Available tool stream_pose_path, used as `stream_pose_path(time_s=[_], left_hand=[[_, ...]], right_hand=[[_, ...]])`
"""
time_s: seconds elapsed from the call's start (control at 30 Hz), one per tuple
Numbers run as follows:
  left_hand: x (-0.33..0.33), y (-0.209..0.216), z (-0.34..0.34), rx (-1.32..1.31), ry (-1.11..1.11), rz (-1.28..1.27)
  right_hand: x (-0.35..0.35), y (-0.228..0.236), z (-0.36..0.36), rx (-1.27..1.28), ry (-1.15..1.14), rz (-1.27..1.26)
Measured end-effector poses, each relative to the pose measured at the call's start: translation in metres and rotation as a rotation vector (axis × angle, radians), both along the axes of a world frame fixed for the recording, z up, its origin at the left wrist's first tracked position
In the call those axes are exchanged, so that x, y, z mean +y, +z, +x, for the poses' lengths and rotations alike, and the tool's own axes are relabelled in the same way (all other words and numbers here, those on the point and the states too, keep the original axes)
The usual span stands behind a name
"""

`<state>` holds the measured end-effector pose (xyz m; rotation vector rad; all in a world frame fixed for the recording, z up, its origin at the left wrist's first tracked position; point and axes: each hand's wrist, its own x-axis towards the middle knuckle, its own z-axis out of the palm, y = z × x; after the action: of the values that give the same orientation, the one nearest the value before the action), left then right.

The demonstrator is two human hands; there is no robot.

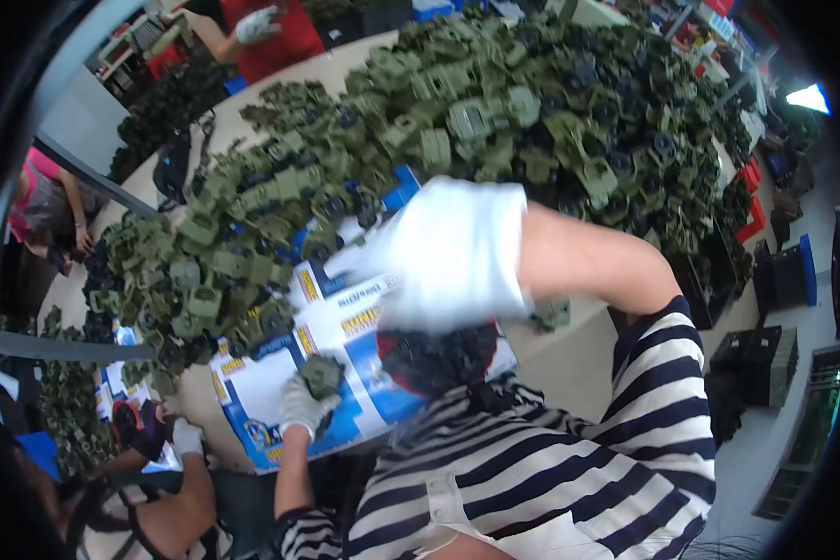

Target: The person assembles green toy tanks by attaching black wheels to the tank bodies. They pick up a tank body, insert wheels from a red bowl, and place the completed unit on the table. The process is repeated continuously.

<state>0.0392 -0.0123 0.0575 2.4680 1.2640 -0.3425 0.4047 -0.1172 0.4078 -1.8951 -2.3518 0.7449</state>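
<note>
The left hand [306, 409], in a white glove, holds an olive-green toy vehicle part [323, 375] with its fingers bent around the near side; the part sits over the left half of a blue-and-white printed cardboard sheet [266, 390] along the near edge of the table [569, 355]. The right hand [457, 250], also gloved, is above the cardboard's right half, toward the heap, and too blurred to tell whether its fingers are spread, closed or carrying anything. From the cardboard to the far edge, and out toward both far corners, spreads a heap of olive-green toy vehicle pieces [429, 149], some with black wheels. The held part looks like moulded plastic: probably light, stiff and not very fragile, though thin projections might snap and smooth faces could slip under glove fabric. Opposite sides of its blocky body seem the safest hold. Beyond the table's left side, a co-worker's gloved hand [188, 437] is visible.
</note>
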Motion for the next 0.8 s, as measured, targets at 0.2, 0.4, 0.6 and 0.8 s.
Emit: stream_pose_path(time_s=[0.2, 0.4, 0.6, 0.8], left_hand=[[0.026, -0.025, 0.018, -0.427, 0.202, -0.543], [0.016, -0.030, 0.019, -0.661, 0.247, -0.667], [0.007, -0.034, 0.032, -0.740, 0.358, -0.836], [-0.009, -0.041, 0.046, -0.917, 0.549, -0.786]], right_hand=[[0.098, -0.124, 0.301, -0.525, -0.909, 0.026], [0.089, -0.153, 0.333, -0.768, -0.892, -0.121], [0.028, -0.188, 0.227, -0.362, -0.777, 0.273], [-0.010, -0.258, 0.104, 0.039, -0.623, 0.080]])
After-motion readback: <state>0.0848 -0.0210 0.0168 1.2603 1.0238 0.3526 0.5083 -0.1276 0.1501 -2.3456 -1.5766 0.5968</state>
